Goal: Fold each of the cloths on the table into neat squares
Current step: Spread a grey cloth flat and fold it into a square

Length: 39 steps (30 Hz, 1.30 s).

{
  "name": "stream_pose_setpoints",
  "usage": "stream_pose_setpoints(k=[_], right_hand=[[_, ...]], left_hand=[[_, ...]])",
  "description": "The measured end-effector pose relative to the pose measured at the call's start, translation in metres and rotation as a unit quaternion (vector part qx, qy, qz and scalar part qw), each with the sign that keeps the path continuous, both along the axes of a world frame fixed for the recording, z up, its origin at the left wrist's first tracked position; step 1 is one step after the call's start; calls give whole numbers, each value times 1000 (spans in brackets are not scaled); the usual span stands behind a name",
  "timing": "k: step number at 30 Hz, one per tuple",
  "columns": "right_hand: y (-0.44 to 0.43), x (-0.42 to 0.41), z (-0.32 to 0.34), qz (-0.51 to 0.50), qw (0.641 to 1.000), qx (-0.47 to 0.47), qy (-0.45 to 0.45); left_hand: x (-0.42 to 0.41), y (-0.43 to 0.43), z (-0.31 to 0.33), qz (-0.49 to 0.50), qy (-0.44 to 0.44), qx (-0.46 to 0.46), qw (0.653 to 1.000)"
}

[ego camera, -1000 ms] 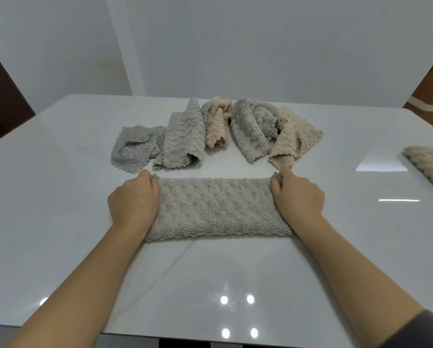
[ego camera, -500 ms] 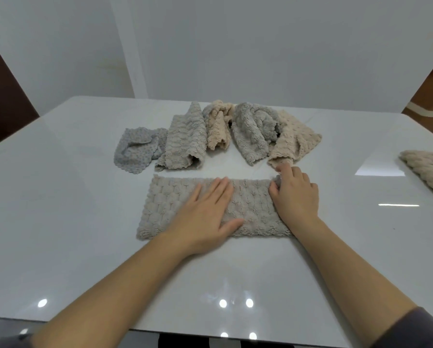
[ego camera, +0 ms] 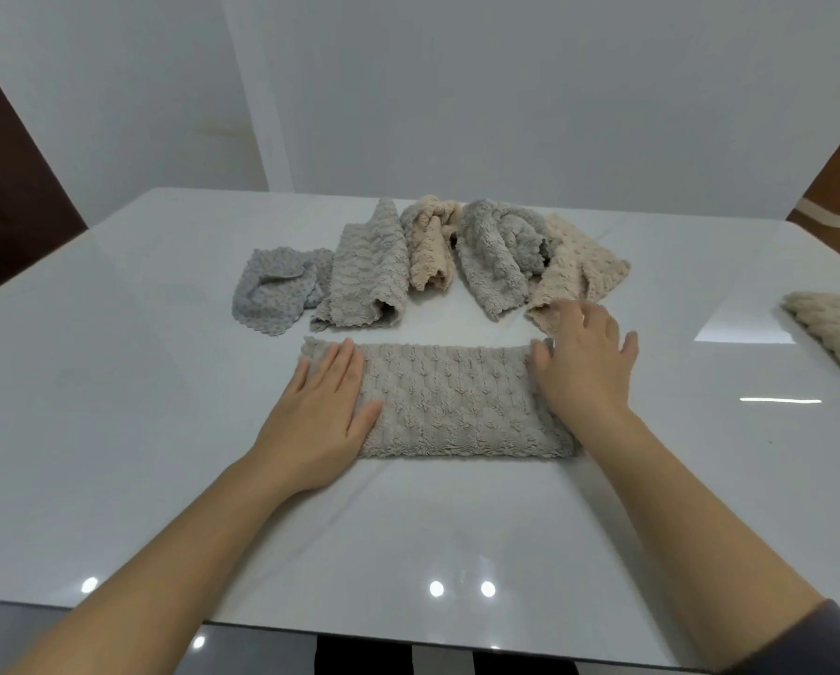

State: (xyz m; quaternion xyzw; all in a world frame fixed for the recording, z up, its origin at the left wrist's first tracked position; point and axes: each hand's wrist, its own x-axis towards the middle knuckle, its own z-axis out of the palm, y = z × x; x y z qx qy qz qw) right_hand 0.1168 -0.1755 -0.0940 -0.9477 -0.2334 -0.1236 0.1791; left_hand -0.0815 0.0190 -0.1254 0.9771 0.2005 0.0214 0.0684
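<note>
Showing a white glossy table (ego camera: 115, 431) seen from above, with one cloth half folded near its middle. Behind that cloth lies a row of unfolded cloths (ego camera: 427, 265), grey and beige, crumpled and touching one another; a beige cloth (ego camera: 832, 328) sits well apart at the right edge. The long grey-beige cloth (ego camera: 457, 406) lies flat as a doubled strip between the two hands. The left hand (ego camera: 320, 421) rests palm down on its left end, fingers (ego camera: 340, 367) straight and close together, pinching nothing. The right hand (ego camera: 583, 372) covers the right end, fingers (ego camera: 603, 324) loosely spread and partly raised; whether the thumb grips the edge cannot be told. The cloth appears thick, plush, soft and light, likely to sag and slide on the smooth table. Judged best taken at the two corners of one short end, while the other end is pressed flat.
</note>
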Motion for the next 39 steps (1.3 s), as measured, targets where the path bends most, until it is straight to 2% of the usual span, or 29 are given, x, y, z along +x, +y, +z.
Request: stream_pose_setpoints(k=[4, 7, 9, 14, 24, 36, 37, 39], right_hand=[[33, -48, 28, 92, 994, 5, -58], [65, -83, 19, 184, 982, -18, -39], [82, -94, 3, 206, 978, -37, -15], [89, -95, -22, 193, 977, -83, 32], [28, -56, -22, 157, 979, -117, 58], [-6, -29, -17, 174, 963, -184, 95], [-6, -29, -18, 174, 963, -186, 92], [-5, -29, -18, 174, 963, -185, 86]], left_hand=[[-1, 0, 0, -2, -6, -3, 1000], [-1, 1, 0, -4, -14, -7, 1000], [-1, 1, -1, -3, -18, -5, 1000], [0, 2, -3, 2, -18, -5, 1000], [-1, 0, -1, 5, -18, -8, 1000], [-1, -4, 6, 20, -4, -25, 999], [2, -9, 11, 37, -22, -33, 999], [15, -27, 24, 66, -115, -24, 991]])
